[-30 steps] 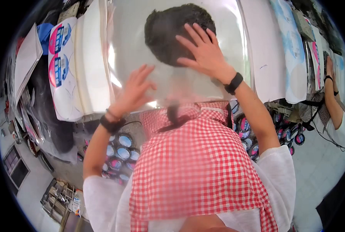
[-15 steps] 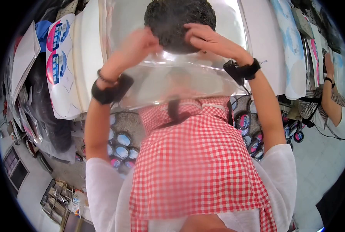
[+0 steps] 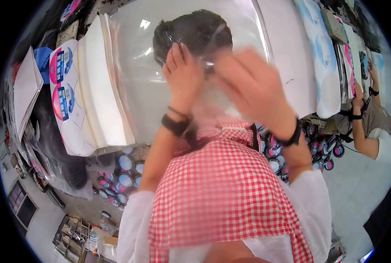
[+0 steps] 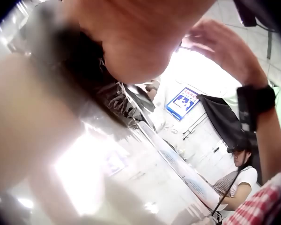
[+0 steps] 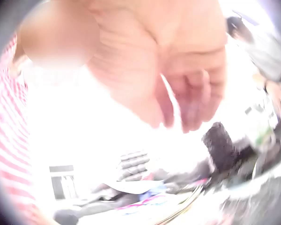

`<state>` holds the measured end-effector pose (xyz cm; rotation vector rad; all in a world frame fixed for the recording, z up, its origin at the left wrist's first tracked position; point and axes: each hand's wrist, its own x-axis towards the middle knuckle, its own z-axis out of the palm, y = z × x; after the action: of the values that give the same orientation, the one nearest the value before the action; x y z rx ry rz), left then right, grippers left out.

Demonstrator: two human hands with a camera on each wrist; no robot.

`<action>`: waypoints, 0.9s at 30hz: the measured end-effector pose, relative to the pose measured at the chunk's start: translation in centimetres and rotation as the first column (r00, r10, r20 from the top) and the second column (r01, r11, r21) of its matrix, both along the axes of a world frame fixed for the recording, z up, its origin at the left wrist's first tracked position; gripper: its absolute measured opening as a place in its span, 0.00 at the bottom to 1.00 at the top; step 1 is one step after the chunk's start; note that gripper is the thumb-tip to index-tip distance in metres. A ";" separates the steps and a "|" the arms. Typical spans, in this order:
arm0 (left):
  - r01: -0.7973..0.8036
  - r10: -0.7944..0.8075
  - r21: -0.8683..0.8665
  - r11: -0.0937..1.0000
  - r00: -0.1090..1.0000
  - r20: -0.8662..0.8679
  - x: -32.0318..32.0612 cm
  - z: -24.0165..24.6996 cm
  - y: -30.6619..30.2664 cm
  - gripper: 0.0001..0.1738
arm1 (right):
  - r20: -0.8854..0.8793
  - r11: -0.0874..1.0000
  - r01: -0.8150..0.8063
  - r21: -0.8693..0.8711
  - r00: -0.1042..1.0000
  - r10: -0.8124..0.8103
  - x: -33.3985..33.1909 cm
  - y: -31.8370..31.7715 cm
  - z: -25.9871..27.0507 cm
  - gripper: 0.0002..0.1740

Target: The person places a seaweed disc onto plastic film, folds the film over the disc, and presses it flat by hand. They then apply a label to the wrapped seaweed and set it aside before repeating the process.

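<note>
— Grip first: what has the left hand (image 3: 182,74) got?
— Its fingers stand close together and nearly straight, laid on the film (image 3: 138,87) at the near edge of the disc (image 3: 200,28). The thumb is hidden, so I cannot tell whether it pinches the film or only presses it. The left wrist view shows film crumpled into sharp folds just under the palm.
— And the right hand (image 3: 252,90)?
— Blurred, just right of the disc and nearer than it. In its own wrist view the fingers are loosely bent with nothing in them, so I call it released.
— Where does the disc lie?
— Flat, just beyond both hands, with the film over it. Whether it sits inside a bag or under a single sheet I cannot say.
— Which step would you judge this to be?
— Working the film about the disc, I think, and bunching it at the near edge. A next move would call for a firm hold on a thin, slippery sheet and an even pull, so the film neither tears nor slides off the rough top.
— Materials?
— The film is clear, glossy and thin, and it creases readily. The disc is round, dark, coarse and matt. Left of the disc is a stack (image 3: 101,83) of white sheets, stiff and square-edged. Nearer than the disc is the apron (image 3: 222,193), soft cloth in a red-and-white check.
</note>
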<state>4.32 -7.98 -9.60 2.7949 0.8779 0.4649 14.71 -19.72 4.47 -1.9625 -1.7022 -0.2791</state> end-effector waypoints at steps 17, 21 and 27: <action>0.102 0.032 -0.371 0.923 0.941 0.338 0.9 1.7 0.0 0.25 | -0.289 0.911 0.413 0.019 0.874 -0.390 -1.5 4.7 -13.1 0.25; 0.002 -0.011 0.039 0.999 0.970 0.241 1.1 1.8 0.5 0.22 | -0.306 0.910 0.404 0.097 0.882 -0.359 -0.9 5.4 -14.1 0.22; 0.148 -0.117 -0.213 0.966 0.981 0.154 0.9 0.9 3.0 0.24 | -0.203 0.926 0.343 -0.158 0.906 -0.371 1.3 5.4 -12.1 0.31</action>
<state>5.26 -5.01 -8.70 2.5598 0.6630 0.5008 16.03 -14.34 -7.68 -2.2939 -1.2319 -0.0740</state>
